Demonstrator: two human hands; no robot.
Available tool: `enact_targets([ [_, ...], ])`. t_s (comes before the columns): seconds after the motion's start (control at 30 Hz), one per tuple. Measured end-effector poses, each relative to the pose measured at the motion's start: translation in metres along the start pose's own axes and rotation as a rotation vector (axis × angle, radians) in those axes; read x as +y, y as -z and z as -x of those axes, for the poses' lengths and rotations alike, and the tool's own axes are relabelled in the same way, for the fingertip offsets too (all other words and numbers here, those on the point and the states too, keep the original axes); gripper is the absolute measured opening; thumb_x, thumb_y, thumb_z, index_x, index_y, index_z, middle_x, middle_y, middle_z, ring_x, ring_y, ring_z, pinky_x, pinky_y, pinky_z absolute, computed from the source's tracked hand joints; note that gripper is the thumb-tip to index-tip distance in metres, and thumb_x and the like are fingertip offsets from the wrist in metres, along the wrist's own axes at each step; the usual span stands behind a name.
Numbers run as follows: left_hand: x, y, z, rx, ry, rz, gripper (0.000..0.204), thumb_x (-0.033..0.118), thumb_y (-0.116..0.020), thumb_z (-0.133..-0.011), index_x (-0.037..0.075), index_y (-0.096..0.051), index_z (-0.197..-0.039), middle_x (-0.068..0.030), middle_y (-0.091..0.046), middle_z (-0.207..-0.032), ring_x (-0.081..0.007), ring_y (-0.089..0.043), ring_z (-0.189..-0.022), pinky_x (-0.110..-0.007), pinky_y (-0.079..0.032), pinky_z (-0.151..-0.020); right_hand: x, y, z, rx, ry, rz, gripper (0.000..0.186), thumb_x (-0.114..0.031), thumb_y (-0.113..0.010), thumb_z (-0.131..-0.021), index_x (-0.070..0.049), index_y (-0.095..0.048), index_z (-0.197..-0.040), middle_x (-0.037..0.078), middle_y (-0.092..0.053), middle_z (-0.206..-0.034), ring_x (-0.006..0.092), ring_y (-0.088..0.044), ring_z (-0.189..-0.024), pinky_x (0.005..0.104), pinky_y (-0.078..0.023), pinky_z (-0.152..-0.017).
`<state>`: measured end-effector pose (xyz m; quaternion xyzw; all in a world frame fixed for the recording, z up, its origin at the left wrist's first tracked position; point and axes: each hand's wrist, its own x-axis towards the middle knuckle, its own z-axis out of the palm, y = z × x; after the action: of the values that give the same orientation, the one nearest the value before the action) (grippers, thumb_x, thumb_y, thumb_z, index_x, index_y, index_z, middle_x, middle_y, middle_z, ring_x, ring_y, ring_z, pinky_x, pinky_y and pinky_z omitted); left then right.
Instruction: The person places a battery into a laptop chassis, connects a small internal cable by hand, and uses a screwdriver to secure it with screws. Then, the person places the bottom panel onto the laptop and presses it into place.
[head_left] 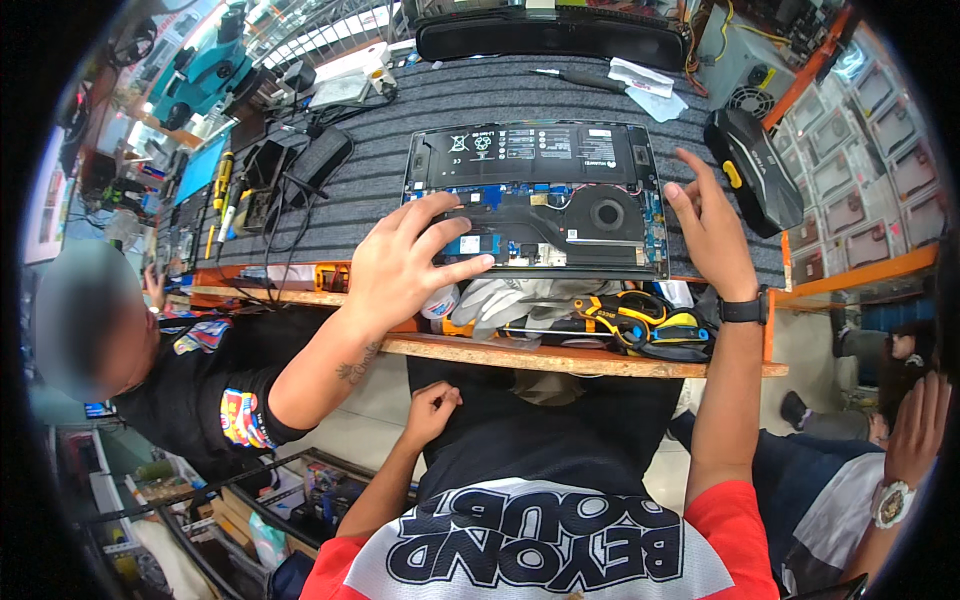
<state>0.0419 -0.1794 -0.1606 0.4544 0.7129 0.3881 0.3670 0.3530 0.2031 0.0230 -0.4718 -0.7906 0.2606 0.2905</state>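
Head view: opened laptop base (pixel 540 228) lies flat on the desk mat (pixel 375 225) in front of me, innards up. Long axis runs L-R, approx parallel to the desk's front edge (pixel 560 357); short sides point toward & away from me. Flat black battery (pixel 490 168) fills the far half, a wide rectangle w/ white print; near half has blue circuit board (pixel 655 228) bits & 1 round fan (pixel 605 213), matte black, R of center.

My R hand (pixel 708 225) is just beside the laptop's R side, fingers extended, thumb apart from index; can't tell if the thumb tip touches the rim. Black watch (pixel 742 309) on that wrist. My L hand (pixel 432 411) is loosely curled below the desk edge, well apart from the laptop; can't tell if anything's in it. Co-worker's hand (pixel 405 255) comes in from the L, fingers spread over the laptop's near-L part.

Mat's gray, ribbed, fabric-looking; front edge is raw, rough wood. Shelf under the laptop has crumpled gray-white gloves (pixel 500 303) & yellow-black pliers (pixel 635 318). R of my hand: black case (pixel 765 185), rounded, w/ yellow latch. Far side: slim dark screwdriver (pixel 585 79) near creased white paper (pixel 640 76).
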Motion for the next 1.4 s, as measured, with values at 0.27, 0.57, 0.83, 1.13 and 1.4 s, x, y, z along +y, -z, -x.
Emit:
enact_targets([
  [0.27,0.002,-0.017,-0.001,0.063,0.046,-0.057,0.026,0.015,-0.063,-0.101,-0.002,-0.068,-0.081,-0.0095,-0.065,-0.072,-0.0145,-0.058,-0.067,-0.031,-0.045,-0.064,-0.004,0.009,0.006,-0.004,-0.001,0.089,0.057,-0.038,-0.057,-0.106,-0.011,-0.045,-0.154,0.020,-0.063,-0.115,0.0346,-0.064,-0.098,0.0429,-0.053,-0.088],
  [0.57,0.005,-0.024,0.003,0.101,-0.017,-0.074,0.025,0.015,-0.063,-0.100,-0.001,-0.068,-0.081,-0.0099,-0.067,-0.075,-0.0164,-0.060,-0.066,-0.032,-0.046,-0.063,0.009,0.004,0.006,0.005,0.016,0.059,0.056,-0.035,-0.058,-0.106,-0.013,-0.044,-0.155,0.017,-0.062,-0.099,0.0308,-0.061,-0.086,0.0422,-0.051,-0.080],
  [0.83,0.024,-0.011,0.003,0.075,-0.106,0.009,0.020,0.012,-0.064,-0.098,-0.001,-0.068,-0.083,-0.0091,-0.066,-0.077,-0.0150,-0.059,-0.066,-0.030,-0.045,-0.062,0.018,0.018,0.005,0.025,-0.055,-0.144,0.053,-0.034,-0.059,-0.107,-0.012,-0.047,-0.154,0.012,-0.062,-0.094,0.0222,-0.059,-0.080,0.0362,-0.050,-0.077],
  [1.13,0.137,0.037,-0.018,0.160,-0.646,-0.160,0.007,0.009,-0.068,-0.087,0.003,-0.070,-0.089,-0.0081,-0.065,-0.081,-0.0229,-0.059,-0.066,-0.035,-0.047,-0.062,0.038,0.052,0.066,0.232,-0.160,-0.229,0.039,-0.028,-0.061,-0.107,-0.003,-0.062,-0.137,0.001,-0.060,-0.093,0.0092,-0.053,-0.082,0.0251,-0.045,-0.076],
  [1.4,0.194,0.082,-0.126,0.364,-0.643,-0.607,0.052,0.033,-0.069,-0.091,0.013,-0.062,-0.138,-0.0198,-0.052,-0.139,-0.0379,-0.048,-0.129,-0.049,-0.038,-0.109,0.082,0.040,0.103,0.411,-0.282,-0.393,0.033,-0.026,-0.063,-0.106,-0.003,-0.064,-0.130,-0.002,-0.058,-0.089,0.0070,-0.050,-0.076,0.0239,-0.042,-0.069],
])
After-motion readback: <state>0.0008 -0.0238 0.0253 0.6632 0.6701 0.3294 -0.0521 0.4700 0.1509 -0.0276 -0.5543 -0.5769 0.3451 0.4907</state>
